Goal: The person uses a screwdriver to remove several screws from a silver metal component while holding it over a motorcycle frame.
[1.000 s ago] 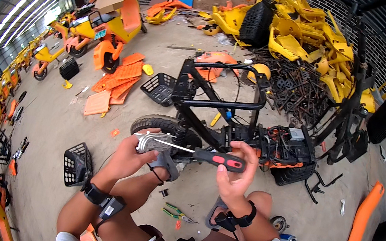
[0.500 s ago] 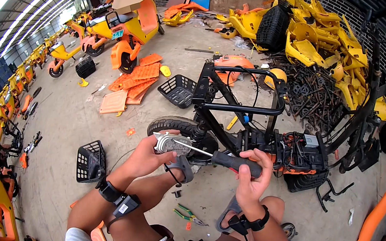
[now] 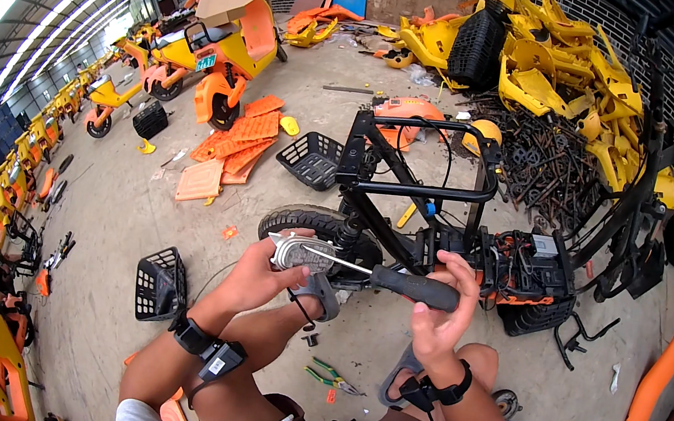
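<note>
My left hand (image 3: 253, 274) grips a round silver metal part (image 3: 294, 246) with a ridged rim and a grey patterned face. In my right hand (image 3: 444, 316) is a screwdriver (image 3: 415, 287) with a dark grey handle, lying between the thumb and the fingers, which are partly uncurled. Its steel shaft points left, and the tip meets the face of the metal part; whether it sits in a slot or gap there is too small to tell. A thin black cable (image 3: 301, 311) hangs below the part. Just beyond both hands lies a rear wheel (image 3: 288, 219) of a stripped scooter.
The black scooter frame (image 3: 421, 192) stands ahead, with exposed wiring at its right. Green-handled pliers (image 3: 331, 375) lie between my feet. A black basket (image 3: 161, 282) is at the left, an orange tube-shaped panel (image 3: 649, 399) at the right. Yellow panels (image 3: 539, 62) are heaped behind.
My right-hand fingers have loosened and opened a little around the screwdriver handle, which has turned slightly. The metal part and my left hand look almost unmoved.
</note>
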`<state>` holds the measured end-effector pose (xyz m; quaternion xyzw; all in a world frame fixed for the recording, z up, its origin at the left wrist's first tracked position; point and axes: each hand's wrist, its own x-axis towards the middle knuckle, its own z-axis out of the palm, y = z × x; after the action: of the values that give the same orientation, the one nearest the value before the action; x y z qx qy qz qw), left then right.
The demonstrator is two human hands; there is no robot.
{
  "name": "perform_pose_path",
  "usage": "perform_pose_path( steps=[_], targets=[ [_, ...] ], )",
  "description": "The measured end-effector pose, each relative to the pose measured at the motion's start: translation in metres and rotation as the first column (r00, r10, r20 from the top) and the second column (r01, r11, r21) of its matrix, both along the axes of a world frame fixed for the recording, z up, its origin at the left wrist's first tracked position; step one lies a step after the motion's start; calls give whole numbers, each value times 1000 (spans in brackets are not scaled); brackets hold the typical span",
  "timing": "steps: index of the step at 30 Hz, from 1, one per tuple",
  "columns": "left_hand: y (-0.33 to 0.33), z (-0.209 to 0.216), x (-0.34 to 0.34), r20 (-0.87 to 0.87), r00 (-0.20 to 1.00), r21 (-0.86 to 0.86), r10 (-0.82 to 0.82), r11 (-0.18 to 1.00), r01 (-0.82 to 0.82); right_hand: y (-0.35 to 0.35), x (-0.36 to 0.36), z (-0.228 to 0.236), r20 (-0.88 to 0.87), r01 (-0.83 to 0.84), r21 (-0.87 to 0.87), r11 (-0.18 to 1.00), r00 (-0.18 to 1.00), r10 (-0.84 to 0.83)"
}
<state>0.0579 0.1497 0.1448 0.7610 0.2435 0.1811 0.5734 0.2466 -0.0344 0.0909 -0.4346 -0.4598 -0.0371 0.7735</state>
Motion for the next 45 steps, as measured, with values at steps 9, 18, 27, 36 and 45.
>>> perform_pose_path(
  steps=[9,18,27,36,45],
  targets=[
    [1,1,-1,-24,1000,22,-20,1000,20,1,2,-6,-20,-13,-9,1000,1000,12],
    [0,4,1,-33,999,15,-30,999,30,-3,6,-19,-39,-23,-67,997,999,20],
    [2,2,1,-27,999,-4,-40,999,39,-1,3,-24,-125,-44,-57,997,991,37],
    [-1,4,2,4,1000,-64,-10,998,10,-5,-1,-19,-273,-97,-92,991,960,69],
    [-1,5,1,-6,1000,-63,-13,998,13,-3,1,-10,-121,-69,-22,997,990,66]
  ],
)
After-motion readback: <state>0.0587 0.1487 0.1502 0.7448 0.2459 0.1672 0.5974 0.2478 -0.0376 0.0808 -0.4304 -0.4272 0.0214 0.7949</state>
